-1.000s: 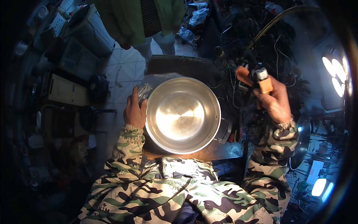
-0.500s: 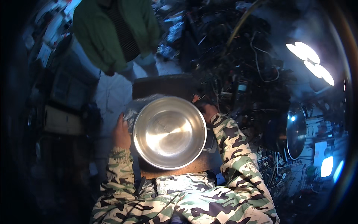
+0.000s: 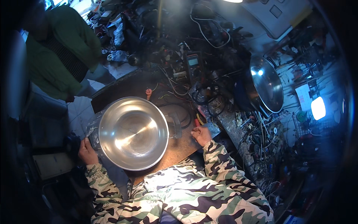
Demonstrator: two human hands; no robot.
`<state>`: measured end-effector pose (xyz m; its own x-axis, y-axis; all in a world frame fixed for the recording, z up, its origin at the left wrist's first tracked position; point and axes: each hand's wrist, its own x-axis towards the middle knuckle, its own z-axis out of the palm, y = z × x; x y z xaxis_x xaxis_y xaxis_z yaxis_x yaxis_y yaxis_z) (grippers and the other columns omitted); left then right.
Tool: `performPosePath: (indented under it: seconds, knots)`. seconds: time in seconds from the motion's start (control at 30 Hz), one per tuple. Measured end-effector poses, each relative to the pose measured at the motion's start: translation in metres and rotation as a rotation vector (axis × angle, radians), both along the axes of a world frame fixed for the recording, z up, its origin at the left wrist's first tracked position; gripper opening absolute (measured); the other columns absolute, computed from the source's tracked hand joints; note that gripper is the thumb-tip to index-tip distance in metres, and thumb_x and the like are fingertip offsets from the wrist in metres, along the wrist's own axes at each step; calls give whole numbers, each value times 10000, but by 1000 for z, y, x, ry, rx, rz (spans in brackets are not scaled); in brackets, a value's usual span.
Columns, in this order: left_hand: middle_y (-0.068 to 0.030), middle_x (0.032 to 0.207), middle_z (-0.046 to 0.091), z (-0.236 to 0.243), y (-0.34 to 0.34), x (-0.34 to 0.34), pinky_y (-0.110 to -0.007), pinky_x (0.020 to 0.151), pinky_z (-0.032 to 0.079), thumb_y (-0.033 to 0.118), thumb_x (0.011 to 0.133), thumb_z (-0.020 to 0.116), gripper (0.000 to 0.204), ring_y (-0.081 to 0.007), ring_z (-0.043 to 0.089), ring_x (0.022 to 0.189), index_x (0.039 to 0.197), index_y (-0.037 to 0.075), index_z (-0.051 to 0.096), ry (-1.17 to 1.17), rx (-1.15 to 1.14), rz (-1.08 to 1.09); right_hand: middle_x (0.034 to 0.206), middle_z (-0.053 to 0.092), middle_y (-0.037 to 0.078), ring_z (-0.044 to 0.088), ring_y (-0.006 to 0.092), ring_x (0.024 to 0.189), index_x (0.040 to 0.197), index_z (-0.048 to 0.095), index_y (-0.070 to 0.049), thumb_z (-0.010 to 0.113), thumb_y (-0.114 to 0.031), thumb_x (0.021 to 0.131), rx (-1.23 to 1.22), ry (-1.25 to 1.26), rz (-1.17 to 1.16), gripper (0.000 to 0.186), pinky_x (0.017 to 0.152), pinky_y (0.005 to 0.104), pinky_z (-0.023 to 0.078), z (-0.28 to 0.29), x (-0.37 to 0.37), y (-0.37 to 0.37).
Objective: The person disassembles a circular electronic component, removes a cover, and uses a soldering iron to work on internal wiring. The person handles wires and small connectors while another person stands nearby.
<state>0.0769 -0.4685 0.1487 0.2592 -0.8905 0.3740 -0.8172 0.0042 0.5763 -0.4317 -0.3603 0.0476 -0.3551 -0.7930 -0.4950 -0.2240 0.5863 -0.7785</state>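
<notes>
A large shiny steel bowl [image 3: 132,132] sits in a housing wrapped in clear plastic on the brown workbench [image 3: 179,147]. My left hand [image 3: 87,151] grips the plastic-wrapped left side of it. My right hand [image 3: 201,135] rests on the bench to the right of the bowl, fingers curled. Its fingertips lie beside red and yellow tool handles [image 3: 198,120]. Whether the right hand holds anything is hidden by the fingers. Both sleeves are camouflage.
Another person in a green shirt [image 3: 59,56] stands at the upper left. A multimeter [image 3: 193,61], tangled cables [image 3: 209,93] and small parts crowd the back of the bench. A second steel bowl [image 3: 266,84] leans at the right, near a bright lamp [image 3: 318,108].
My right hand was raised with an orange tool a second ago; it has come down onto the bench. The view has swung right. My left hand stays on the bowl.
</notes>
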Motion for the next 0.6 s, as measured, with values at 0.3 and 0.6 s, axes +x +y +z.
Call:
performPosePath:
  seconds: [0.3,0.6]
  knots:
    - [-227,860,683,-10,-5,18,-380,704,516,265,1040,543,328,-321,632,715,1029,-32,683,-12,68,0,867,723,218,713,399,871,1003,725,-24,763,-235,818,-228,692,-247,283,763,463,551,-9,-99,-87]
    - [-228,899,700,2,-6,8,-389,749,530,270,1038,544,337,-340,685,794,1047,-33,690,-78,83,13,915,714,233,688,433,902,1018,719,-40,810,-368,761,-57,703,-182,427,805,502,545,-57,-142,-136]
